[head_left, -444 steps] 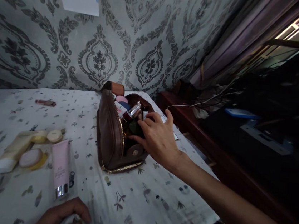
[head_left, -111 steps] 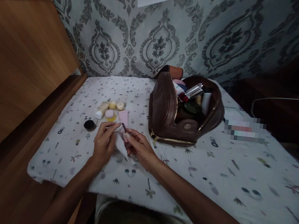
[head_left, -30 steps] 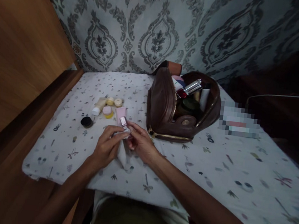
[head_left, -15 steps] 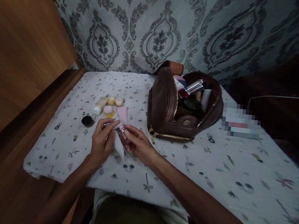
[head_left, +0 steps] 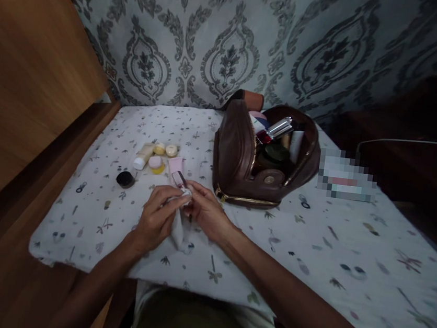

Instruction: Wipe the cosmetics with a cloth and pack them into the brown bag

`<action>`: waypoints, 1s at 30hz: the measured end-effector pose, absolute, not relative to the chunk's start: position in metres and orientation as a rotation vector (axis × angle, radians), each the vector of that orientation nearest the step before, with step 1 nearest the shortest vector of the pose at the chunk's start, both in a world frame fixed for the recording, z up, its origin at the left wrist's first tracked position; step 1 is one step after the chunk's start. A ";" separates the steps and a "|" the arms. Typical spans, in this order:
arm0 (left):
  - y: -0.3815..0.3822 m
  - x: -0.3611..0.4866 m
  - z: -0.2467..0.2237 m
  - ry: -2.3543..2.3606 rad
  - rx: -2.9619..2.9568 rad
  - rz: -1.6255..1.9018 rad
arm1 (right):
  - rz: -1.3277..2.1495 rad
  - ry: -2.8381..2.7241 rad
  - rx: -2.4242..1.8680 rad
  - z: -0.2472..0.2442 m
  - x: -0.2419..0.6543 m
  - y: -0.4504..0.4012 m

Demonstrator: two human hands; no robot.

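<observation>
Both hands meet near the front of the cloth-covered table. My left hand is closed on a white cloth, which hangs below its fingers and touches a small tube. My right hand grips that small tube, whose shiny end points up and left. Just behind the hands lies a pink tube. Beside it are a pink-lidded jar, two small yellowish jars and a cream tube with a white cap. A black-lidded jar stands further left.
An open brown bag full of cosmetics stands right of the hands. Farther right lies a blurred-out item. A wooden cabinet is at the left, and a patterned curtain hangs behind the table.
My left hand has moved right with the cloth, nearer my right hand. The small tube has turned, and its shiny end now sticks out above the fingers. The view has shifted slightly.
</observation>
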State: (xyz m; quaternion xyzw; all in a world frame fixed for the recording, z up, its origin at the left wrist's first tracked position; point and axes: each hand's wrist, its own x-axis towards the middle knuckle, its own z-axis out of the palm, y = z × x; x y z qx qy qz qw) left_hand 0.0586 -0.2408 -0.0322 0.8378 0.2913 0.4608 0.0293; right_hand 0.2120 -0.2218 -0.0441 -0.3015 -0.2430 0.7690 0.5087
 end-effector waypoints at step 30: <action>-0.250 0.052 -0.022 0.884 2.526 1.346 | 1.828 -0.524 -0.668 -0.039 0.215 -0.220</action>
